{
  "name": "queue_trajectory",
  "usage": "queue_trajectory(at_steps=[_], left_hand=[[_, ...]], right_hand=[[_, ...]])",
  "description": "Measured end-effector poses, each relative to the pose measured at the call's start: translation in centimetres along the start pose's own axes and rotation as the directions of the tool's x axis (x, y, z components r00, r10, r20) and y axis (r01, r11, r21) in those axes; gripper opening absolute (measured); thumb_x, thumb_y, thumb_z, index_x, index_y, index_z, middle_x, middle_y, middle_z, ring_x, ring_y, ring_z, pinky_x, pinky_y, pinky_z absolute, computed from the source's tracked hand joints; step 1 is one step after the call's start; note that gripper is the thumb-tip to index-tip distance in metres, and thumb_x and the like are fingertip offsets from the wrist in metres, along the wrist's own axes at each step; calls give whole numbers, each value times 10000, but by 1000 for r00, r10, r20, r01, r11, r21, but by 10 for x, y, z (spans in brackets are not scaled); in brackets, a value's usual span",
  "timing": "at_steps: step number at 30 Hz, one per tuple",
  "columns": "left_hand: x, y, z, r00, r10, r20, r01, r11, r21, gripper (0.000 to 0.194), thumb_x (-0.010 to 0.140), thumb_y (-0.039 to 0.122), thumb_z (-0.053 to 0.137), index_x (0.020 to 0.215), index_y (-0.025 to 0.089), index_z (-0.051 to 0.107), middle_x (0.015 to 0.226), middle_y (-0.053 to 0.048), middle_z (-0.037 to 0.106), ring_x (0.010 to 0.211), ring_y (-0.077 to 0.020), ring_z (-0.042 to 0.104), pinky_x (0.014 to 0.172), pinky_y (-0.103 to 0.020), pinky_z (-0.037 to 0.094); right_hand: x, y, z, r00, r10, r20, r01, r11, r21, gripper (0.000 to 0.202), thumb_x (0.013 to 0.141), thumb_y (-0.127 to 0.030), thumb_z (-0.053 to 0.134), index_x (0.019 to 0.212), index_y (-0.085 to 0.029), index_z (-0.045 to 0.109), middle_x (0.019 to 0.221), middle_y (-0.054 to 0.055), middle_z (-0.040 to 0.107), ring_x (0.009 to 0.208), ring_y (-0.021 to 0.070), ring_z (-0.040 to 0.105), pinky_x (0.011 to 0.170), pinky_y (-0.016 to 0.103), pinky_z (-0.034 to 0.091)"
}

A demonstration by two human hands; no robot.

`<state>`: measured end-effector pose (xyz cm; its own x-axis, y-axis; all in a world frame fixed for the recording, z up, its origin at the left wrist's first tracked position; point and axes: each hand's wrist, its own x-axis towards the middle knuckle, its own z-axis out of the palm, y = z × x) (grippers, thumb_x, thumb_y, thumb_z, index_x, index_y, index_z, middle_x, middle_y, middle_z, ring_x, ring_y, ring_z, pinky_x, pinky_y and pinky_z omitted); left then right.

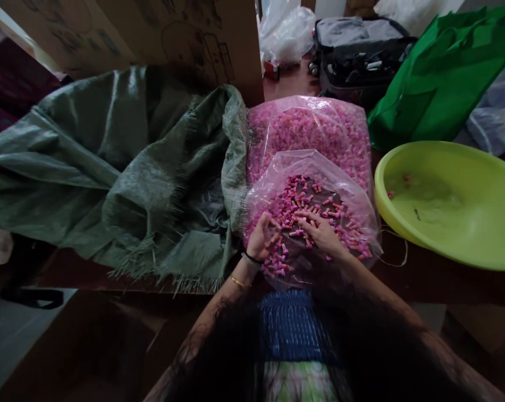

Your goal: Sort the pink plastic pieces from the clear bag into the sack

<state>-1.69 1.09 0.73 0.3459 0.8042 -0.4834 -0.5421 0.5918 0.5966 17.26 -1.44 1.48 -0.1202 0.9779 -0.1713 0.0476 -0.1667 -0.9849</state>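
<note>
A clear plastic bag [309, 159] lies open in front of me with many small pink pieces with orange-brown stems [296, 195] spread inside it. My left hand [261, 239] is at the bag's left side, fingers curled, with a pink piece at the fingertips. My right hand [322, 231] reaches over the middle of the pieces. Its thumb and forefinger are pinched on one small pink piece [301, 221]. Loose pieces lie around and beneath both hands. Behind the open bag stands a full clear bag [309, 120] of the same pink pieces.
A green woven sack [152, 178] covers the table's left side, before a large cardboard box [185, 42]. At right sits a yellow-green basin [457, 206] with a few pink pieces in it. A green tote bag [437, 84] and an open suitcase [361, 61] stand behind.
</note>
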Motion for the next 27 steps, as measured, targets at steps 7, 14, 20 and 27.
queue_trajectory(at_steps=[7, 14, 20, 27], left_hand=[[-3, -7, 18, 1000, 8, -25, -10, 998, -62, 364, 828, 484, 609, 724, 156, 492, 637, 27, 547, 451, -48, 490, 407, -152, 397], [-6, -2, 19, 1000, -7, -25, 5, 996, -94, 375, 849, 491, 581, 716, 153, 483, 641, 24, 520, 466, -45, 482, 391, -136, 378], [-9, -5, 9, 1000, -9, -10, 9, 1000, 19, 378, 832, 517, 582, 746, 151, 540, 623, 26, 526, 458, -48, 497, 377, -131, 350], [-14, -17, -5, 997, 61, -52, -46, 964, 261, 426, 814, 570, 565, 756, 148, 578, 496, 37, 488, 327, -53, 384, 307, -183, 199]], right_hand=[[-14, -8, 28, 959, -282, 20, 264, 868, -421, 237, 849, -419, 612, 966, -216, 575, 788, -7, 611, 682, 140, 549, 639, 254, 422], [-16, 0, 35, 933, -356, 50, 348, 859, -376, 239, 901, -386, 560, 1078, -240, 628, 880, 16, 707, 736, 150, 639, 691, 267, 488], [-25, 6, 35, 936, -311, 162, 351, 821, -451, 330, 942, -346, 491, 1226, -263, 635, 1102, 49, 724, 892, 180, 698, 794, 300, 529], [-24, 16, 39, 940, -214, 265, 315, 844, -435, 399, 944, -330, 467, 1321, -246, 567, 1025, 46, 733, 809, 168, 676, 755, 289, 515]])
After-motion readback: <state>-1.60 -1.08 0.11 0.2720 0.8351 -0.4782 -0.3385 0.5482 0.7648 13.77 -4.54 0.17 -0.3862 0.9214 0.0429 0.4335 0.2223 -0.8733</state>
